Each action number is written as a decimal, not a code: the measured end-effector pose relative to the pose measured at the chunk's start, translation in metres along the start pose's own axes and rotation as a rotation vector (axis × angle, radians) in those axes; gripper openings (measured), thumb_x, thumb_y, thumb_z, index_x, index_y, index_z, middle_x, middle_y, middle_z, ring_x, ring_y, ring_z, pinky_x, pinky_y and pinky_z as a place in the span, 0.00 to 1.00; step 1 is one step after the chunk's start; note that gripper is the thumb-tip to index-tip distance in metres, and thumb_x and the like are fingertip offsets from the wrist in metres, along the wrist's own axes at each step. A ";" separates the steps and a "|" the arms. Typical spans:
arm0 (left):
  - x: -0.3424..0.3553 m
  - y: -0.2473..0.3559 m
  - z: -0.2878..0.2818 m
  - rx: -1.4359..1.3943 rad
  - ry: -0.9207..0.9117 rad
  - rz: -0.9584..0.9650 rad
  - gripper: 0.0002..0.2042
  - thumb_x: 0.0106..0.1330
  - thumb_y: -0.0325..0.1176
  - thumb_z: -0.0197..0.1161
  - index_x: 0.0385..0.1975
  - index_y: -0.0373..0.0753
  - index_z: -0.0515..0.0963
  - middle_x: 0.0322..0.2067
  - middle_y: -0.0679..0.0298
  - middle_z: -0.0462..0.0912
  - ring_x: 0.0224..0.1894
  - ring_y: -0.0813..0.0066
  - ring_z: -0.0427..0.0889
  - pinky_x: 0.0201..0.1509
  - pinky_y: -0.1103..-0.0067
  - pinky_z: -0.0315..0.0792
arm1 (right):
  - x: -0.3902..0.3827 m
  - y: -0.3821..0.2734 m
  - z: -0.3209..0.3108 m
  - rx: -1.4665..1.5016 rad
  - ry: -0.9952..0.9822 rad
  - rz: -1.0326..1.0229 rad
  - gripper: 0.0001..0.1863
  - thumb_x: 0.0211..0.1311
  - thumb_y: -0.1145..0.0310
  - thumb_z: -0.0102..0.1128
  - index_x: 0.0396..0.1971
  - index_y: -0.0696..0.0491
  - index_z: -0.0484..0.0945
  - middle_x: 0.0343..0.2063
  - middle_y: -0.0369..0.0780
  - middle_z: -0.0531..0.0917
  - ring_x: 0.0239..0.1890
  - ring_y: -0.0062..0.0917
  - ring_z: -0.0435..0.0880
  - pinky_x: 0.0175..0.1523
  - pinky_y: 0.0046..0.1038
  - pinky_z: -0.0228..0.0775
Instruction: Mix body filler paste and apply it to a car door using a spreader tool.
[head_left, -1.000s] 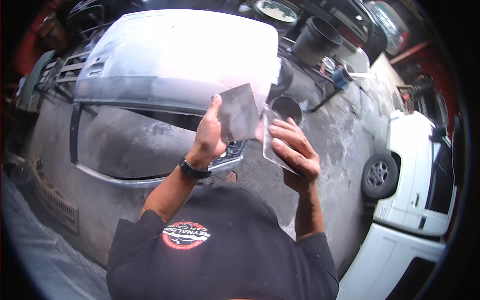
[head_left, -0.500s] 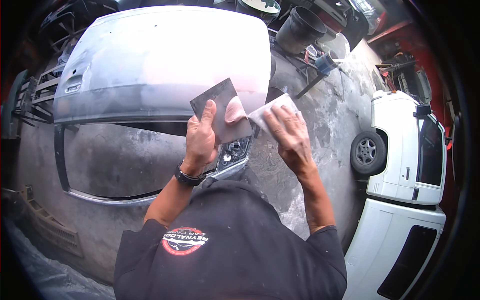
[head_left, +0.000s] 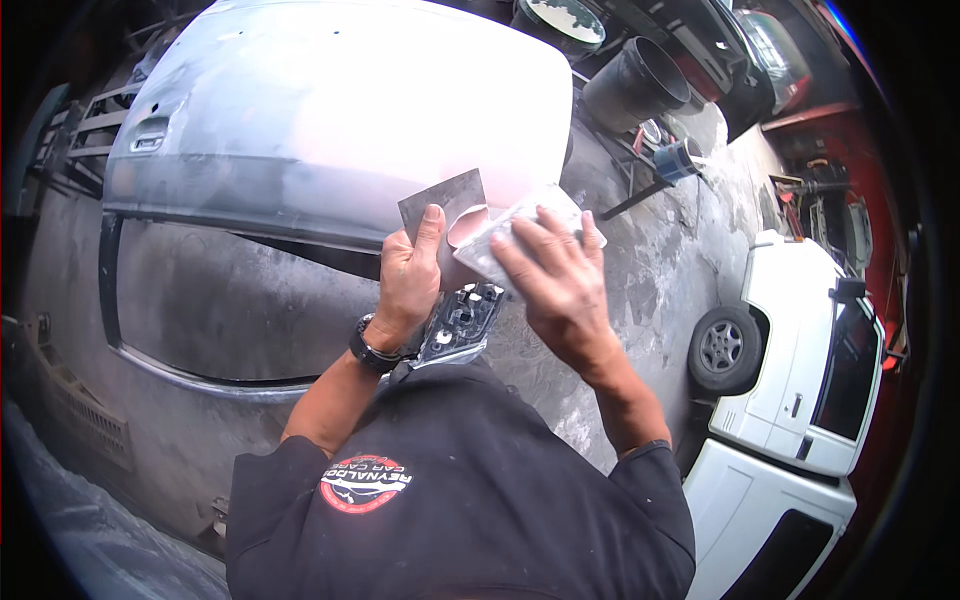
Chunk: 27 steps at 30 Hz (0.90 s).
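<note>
My left hand grips a dark, flat rectangular plate, its thumb lying on the top face. A lump of pink body filler sits on that plate. In my right hand is a whitish flat spreader, with the fingers laid across its upper side and the thumb hidden. The spreader's left edge overlaps the plate beside the filler. Just beyond both hands lies a car door, whitish with grey and faint pink patches. Its window frame reaches toward me on the left.
Beyond the door's right end stand a black bucket and a round tub. A small blue can is near a stand leg. A white vehicle is at the right. A slotted grille panel lies on the floor at left.
My right hand has moved left and nearer to me, bringing the spreader over the plate's right side. The view has shifted a little, and the plate is slightly turned.
</note>
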<state>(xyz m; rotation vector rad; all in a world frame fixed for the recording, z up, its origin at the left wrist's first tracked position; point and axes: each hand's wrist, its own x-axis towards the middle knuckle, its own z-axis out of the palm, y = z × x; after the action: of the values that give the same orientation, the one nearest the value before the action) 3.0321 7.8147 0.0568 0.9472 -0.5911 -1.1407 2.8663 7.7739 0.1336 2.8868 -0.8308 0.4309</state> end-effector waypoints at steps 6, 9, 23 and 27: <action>0.009 0.001 0.009 -0.427 0.064 -0.229 0.18 0.75 0.41 0.46 0.43 0.30 0.76 0.37 0.58 0.83 0.37 0.73 0.84 0.39 0.77 0.82 | -0.005 0.032 0.033 0.710 0.017 0.149 0.31 0.48 0.89 0.51 0.57 0.56 0.73 0.51 0.51 0.75 0.54 0.45 0.75 0.57 0.37 0.70; 0.009 0.005 0.009 -0.396 0.133 -0.153 0.17 0.75 0.40 0.47 0.44 0.30 0.76 0.38 0.57 0.82 0.37 0.72 0.84 0.39 0.76 0.82 | -0.022 0.041 0.053 0.441 0.066 -0.017 0.28 0.53 0.88 0.50 0.57 0.56 0.72 0.52 0.51 0.75 0.54 0.44 0.76 0.58 0.35 0.70; 0.001 -0.008 0.002 0.130 -0.166 -0.098 0.21 0.76 0.43 0.46 0.37 0.31 0.79 0.30 0.69 0.82 0.30 0.88 0.76 0.34 0.87 0.72 | 0.001 0.048 -0.004 0.034 0.112 0.070 0.23 0.54 0.74 0.56 0.53 0.48 0.77 0.52 0.44 0.76 0.55 0.39 0.75 0.60 0.47 0.64; -0.005 -0.011 -0.001 0.227 -0.132 0.041 0.23 0.76 0.45 0.43 0.31 0.34 0.81 0.24 0.69 0.80 0.27 0.87 0.74 0.31 0.84 0.69 | -0.013 0.031 0.021 0.008 -0.084 -0.117 0.28 0.56 0.70 0.56 0.60 0.42 0.70 0.58 0.38 0.73 0.61 0.38 0.70 0.65 0.56 0.54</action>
<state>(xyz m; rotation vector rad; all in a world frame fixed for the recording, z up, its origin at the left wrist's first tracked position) 3.0261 7.8181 0.0466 1.0532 -0.8579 -1.1214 2.8442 7.7504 0.1101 2.9593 -0.6683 0.3037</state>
